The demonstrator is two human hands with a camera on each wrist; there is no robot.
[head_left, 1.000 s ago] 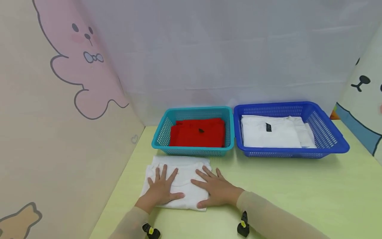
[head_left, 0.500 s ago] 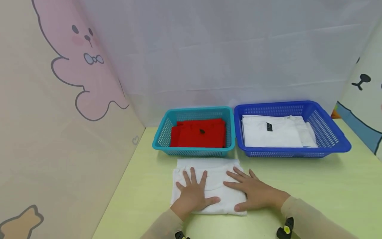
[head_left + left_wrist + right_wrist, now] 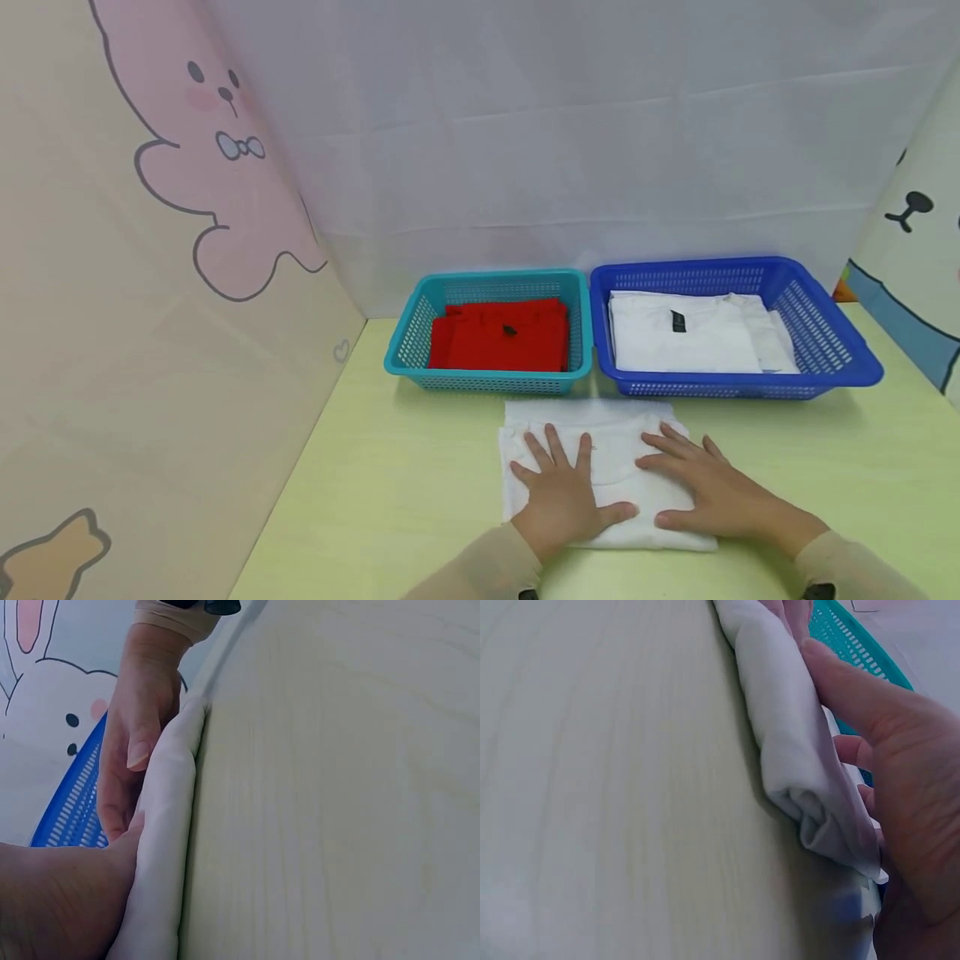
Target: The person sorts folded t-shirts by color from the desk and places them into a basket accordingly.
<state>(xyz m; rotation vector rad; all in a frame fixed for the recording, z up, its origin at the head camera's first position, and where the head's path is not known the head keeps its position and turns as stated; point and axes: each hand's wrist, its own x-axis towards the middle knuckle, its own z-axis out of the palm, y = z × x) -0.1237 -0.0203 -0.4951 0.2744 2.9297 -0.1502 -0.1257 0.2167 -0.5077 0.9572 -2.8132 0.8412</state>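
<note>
A folded white garment (image 3: 622, 483), seemingly a shirt with a curved neckline, lies flat on the table in front of the baskets. My left hand (image 3: 562, 500) rests on its left half, fingers spread and straight. On the right half lies my right hand (image 3: 720, 492), its fingers spread and its thumb near the front edge. In the left wrist view the garment's thick folded edge (image 3: 169, 795) runs beside both hands. The right wrist view shows the layered end of the garment (image 3: 795, 772) under my right thumb.
A teal basket (image 3: 487, 382) holding folded red clothes (image 3: 502, 337) stands behind the garment. Beside it on the right is a blue basket (image 3: 712, 384) with folded white clothes (image 3: 686, 333). The pale yellow table (image 3: 375, 475) meets a cartoon-printed wall covering (image 3: 187, 375) on the left.
Both hands have slid the white garment to the right along the table, from in front of the teal basket to in front of where the two baskets meet. The baskets stay put.
</note>
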